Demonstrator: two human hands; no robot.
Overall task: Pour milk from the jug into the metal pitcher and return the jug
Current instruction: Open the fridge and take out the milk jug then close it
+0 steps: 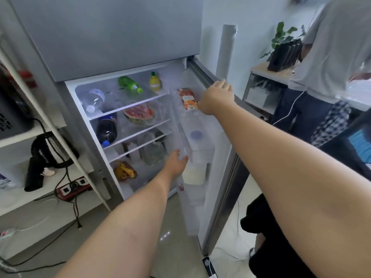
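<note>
The fridge's lower door (218, 157) stands open. A white milk jug (194, 174) sits in the lower door bin, partly hidden by the bin above it. My left hand (176, 160) reaches toward the jug with fingers spread, just left of it and touching the clear door shelf edge. My right hand (217, 95) rests on the top edge of the open door, fingers over the edge. The metal pitcher is not in view.
Fridge shelves hold bottles (130, 84), a cut watermelon (139, 114) and a dark bottle (106, 128). A blue-lidded tub (196, 136) and a carton (187, 98) sit in door bins. A kettle (48, 149) and power strip (73, 187) are on the left shelving. A person (329, 63) stands at right.
</note>
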